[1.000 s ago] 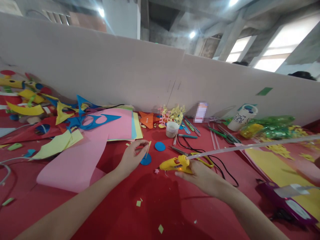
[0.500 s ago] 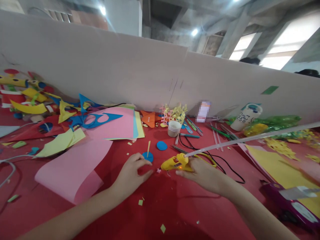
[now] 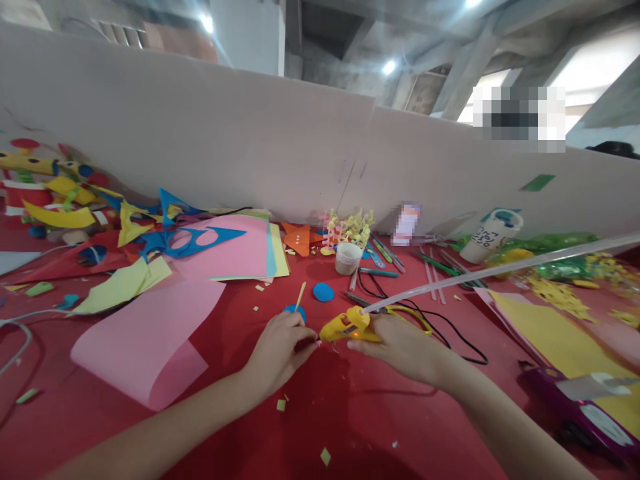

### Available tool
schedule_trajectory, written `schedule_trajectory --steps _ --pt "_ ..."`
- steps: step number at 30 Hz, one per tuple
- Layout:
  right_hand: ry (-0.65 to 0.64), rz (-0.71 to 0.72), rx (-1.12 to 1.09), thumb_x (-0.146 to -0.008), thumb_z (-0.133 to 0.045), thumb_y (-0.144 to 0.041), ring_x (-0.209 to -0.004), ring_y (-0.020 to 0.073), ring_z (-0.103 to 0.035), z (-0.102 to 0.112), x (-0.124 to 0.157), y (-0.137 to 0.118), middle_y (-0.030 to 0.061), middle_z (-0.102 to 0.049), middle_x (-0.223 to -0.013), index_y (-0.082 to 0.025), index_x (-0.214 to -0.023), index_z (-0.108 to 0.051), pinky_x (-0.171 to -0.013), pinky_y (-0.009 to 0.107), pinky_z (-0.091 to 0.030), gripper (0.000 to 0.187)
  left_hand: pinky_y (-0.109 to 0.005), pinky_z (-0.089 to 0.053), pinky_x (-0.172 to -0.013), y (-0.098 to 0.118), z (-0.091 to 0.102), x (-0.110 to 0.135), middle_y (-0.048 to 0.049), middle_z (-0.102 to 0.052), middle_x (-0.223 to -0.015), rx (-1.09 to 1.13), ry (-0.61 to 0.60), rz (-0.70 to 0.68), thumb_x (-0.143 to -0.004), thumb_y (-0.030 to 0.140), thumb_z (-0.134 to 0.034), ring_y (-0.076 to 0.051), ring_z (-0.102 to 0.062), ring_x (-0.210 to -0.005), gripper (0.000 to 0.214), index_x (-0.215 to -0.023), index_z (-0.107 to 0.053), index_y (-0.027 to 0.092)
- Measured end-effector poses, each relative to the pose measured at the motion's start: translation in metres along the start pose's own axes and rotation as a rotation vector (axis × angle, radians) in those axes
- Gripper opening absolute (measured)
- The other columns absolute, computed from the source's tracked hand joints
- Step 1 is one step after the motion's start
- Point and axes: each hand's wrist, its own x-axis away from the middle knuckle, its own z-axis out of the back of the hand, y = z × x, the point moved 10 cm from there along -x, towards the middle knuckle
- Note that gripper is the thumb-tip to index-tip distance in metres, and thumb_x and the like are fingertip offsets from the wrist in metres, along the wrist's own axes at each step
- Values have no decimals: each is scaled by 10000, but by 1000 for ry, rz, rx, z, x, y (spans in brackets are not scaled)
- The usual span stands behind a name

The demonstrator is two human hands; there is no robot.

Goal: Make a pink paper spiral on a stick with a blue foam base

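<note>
My right hand (image 3: 403, 347) is wrapped round a yellow hot glue gun (image 3: 345, 325), whose orange light is lit. A long clear glue stick (image 3: 450, 283) sticks out of its back to the right. At the nozzle, my left hand (image 3: 280, 343) is closed, thumb and fingertips pinching a small pink foam star (image 3: 319, 343), mostly covered by them. Just behind my left fingers is a blue foam disc (image 3: 295, 311), partly hidden, with a thin yellow strip (image 3: 301, 295) rising from it at a slant. Another blue disc (image 3: 324, 292) lies flat a little further back.
A paper cup (image 3: 349, 259) stands near yellow and pink foam cut-outs (image 3: 356, 229). Scissors (image 3: 413, 319) and a black cord (image 3: 450, 340) lie behind my right hand. Pink sheets (image 3: 145, 347) are on the left, a purple glue gun (image 3: 575, 407) on the right. A white partition (image 3: 225, 133) closes the back.
My left hand has moved right and its fingers have closed on the pink star at the nozzle. The glue gun has shifted slightly left. The yellow strip leans more to the right.
</note>
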Motion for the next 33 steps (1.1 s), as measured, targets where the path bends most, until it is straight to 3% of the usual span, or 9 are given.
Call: schedule_trajectory --steps 9,13,19,25,33 --pt "-58 -33 -18 -831 -495 -390 -827 224 -604 -5 -3 4 67 -663 -923 -191 -963 -613 -717 312 -428 266 -277 -366 -612 0 1 -1 -30 -544 -720 7 -34 23 -827 293 -522 -173 -496 -704 175 -780 -664 201" --pt "-87 -52 1 -834 -487 -399 -770 212 -595 -6 -2 4 61 -661 -875 -188 -930 -619 -674 299 -410 267 -268 -363 -601 -1 1 -2 -23 -540 -715 18 -36 30 -806 256 -544 -168 -494 -700 134 -766 -661 204" --pt "-61 -105 1 -819 -507 -401 -774 223 -587 -5 -2 9 79 -661 -879 -173 -932 -625 -693 323 -403 281 -264 -360 -588 -3 1 -1 -21 -522 -701 39 -10 42 -803 267 -539 -165 -485 -683 147 -750 -662 206" --pt "-13 -54 -87 -809 -530 -392 -789 202 -586 -1 -1 6 56 -661 -876 -203 -937 -635 -708 293 -398 251 -260 -348 -582 -3 1 -1 -19 -519 -702 68 -11 41 -801 256 -552 -162 -478 -680 135 -749 -665 205" --pt "-25 -118 -25 -798 -528 -409 -705 196 -571 -3 -2 11 56 -646 -797 -188 -851 -630 -642 291 -379 249 -251 -328 -561 -3 1 -1 -12 -496 -670 87 -15 29 -804 263 -556 -157 -457 -662 143 -738 -669 206"
